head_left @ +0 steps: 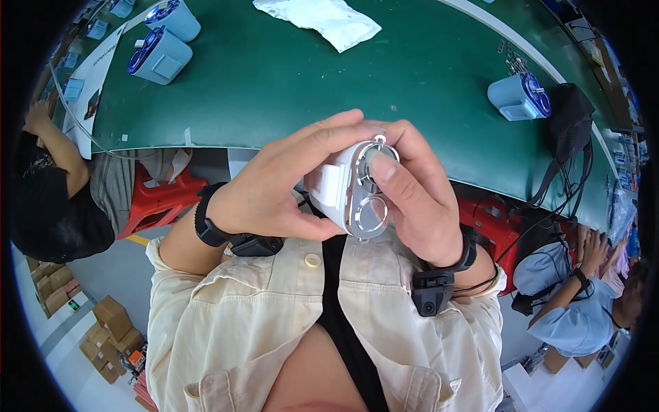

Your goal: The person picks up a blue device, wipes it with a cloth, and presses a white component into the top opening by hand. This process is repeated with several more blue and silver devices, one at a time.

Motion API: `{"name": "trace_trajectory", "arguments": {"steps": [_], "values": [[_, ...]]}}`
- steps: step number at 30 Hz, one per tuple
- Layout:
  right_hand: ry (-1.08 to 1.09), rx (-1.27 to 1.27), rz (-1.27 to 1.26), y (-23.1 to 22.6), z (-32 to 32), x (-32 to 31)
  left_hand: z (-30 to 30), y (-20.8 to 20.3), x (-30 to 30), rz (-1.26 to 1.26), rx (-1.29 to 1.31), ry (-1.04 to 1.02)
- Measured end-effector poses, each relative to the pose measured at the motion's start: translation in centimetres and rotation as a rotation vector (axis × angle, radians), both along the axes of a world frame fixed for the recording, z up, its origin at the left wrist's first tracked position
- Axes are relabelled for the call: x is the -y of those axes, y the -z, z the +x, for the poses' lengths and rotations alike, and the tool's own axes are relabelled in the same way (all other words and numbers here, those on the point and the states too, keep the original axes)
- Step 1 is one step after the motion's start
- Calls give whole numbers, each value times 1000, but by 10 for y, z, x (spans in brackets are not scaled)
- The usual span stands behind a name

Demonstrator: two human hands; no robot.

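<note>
Close in front of my chest, at the table's near edge, I hold a white oval container (326, 187) tilted, its end with two clear round rings turned to the right. My left hand (271, 182) wraps round its body from the left, thumb below and fingers over the top. On the ringed end, my right hand (429, 199) presses its thumb near the upper ring, with the fingers curled round the far side. Part of the container is hidden by my hands.
Light blue containers with dark blue lids stand on the green table (288, 89): one blue container (163, 60) at the left, another (516, 96) at the right. A white plastic bag (322, 20), small metal parts (516, 63) and a black bag (571, 110) lie there too. Co-workers sit on both sides.
</note>
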State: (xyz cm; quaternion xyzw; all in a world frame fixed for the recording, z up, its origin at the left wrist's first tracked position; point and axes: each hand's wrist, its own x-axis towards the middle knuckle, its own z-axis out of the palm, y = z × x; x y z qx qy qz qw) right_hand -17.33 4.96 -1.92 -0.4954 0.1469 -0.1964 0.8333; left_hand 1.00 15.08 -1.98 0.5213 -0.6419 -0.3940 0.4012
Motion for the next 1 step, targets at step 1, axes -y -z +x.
{"name": "trace_trajectory", "arguments": {"steps": [1], "values": [[20,16,5,3,0,0,0,0,0,2,0,1]]}}
